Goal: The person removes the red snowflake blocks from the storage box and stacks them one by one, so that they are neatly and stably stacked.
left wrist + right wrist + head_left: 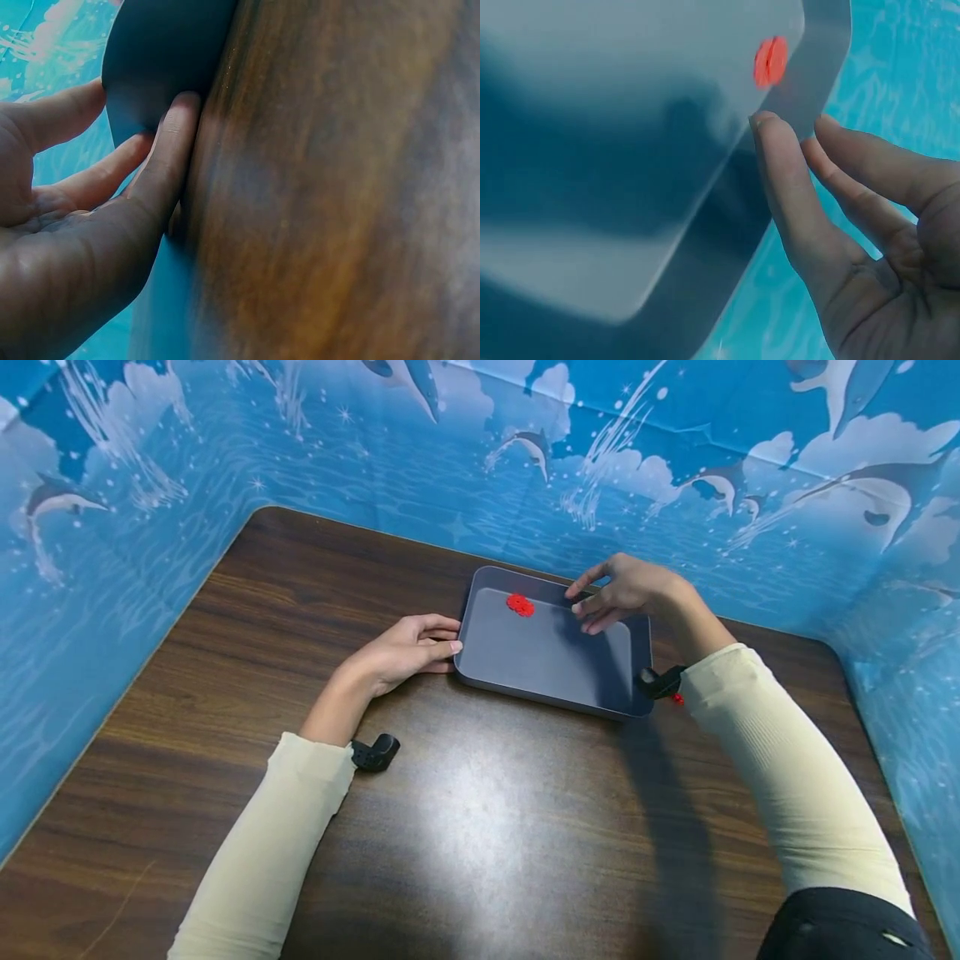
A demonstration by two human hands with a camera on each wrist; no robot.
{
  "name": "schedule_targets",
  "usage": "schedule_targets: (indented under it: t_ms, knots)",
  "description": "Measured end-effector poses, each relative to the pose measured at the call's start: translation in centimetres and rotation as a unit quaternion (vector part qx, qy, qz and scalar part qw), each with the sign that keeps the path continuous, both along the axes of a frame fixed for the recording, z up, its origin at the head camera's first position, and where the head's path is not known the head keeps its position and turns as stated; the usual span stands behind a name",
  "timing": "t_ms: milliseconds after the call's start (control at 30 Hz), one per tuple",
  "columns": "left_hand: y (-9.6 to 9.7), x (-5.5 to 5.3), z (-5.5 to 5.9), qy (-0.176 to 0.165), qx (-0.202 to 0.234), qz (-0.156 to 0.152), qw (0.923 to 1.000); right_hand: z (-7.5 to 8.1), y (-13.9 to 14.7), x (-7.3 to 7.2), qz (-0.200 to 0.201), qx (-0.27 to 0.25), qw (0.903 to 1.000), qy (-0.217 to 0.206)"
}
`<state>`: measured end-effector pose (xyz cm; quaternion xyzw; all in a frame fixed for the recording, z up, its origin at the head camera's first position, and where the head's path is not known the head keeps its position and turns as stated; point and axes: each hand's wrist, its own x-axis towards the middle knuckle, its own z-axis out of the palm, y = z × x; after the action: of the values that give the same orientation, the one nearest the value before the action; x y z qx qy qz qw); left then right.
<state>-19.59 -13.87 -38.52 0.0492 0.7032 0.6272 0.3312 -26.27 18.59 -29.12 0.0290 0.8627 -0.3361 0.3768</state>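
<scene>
A grey rectangular tray [525,652] lies on the table. In its far left part is a small red cluster [520,604] that looks like two flat round pieces with notched edges, side by side. My left hand [408,652] touches the tray's left end with fairly straight fingers; the left wrist view shows fingertips against the outer wall [150,60]. Over the tray's far right part hovers my right hand [618,593], fingers loosely bent and apart, nothing between them. The right wrist view shows the red pieces [770,61] beyond its fingertips.
Another bit of red [678,699] shows on the table right of the tray, partly hidden by the right wrist camera [660,682]. The brown wooden table [360,827] is bordered by a blue dolphin-print cloth [420,468] at the back and both sides.
</scene>
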Motion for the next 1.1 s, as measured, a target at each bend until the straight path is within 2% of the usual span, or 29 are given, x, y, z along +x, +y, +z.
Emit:
schedule_targets:
  t_ms: [167, 367, 633, 900, 1100]
  knots:
    - [0.1, 0.1, -0.1, 0.001, 0.004, 0.003, 1.0000, -1.2, -2.8, -0.5, 0.014, -0.020, 0.9996, -0.011]
    - [0.4, 0.1, -0.2, -0.001, 0.004, 0.001, 1.0000, -3.3, -4.7, -0.5, 0.013, -0.029, 0.9991, -0.028]
    - [0.0, 0.0, 0.1, 0.002, 0.001, 0.003, 1.0000, -4.1, -6.1, -0.7, 0.030, -0.017, 0.9992, 0.018]
    - [0.0, -0.1, 0.0, -0.001, 0.004, 0.006, 1.0000, -4.9, -7.3, -0.5, 0.066, 0.038, 0.9940, 0.079]
    - [-0.1, 0.1, 0.1, 0.001, 0.007, 0.004, 1.0000, -5.2, -7.7, -0.5, 0.059, 0.033, 0.9956, 0.065]
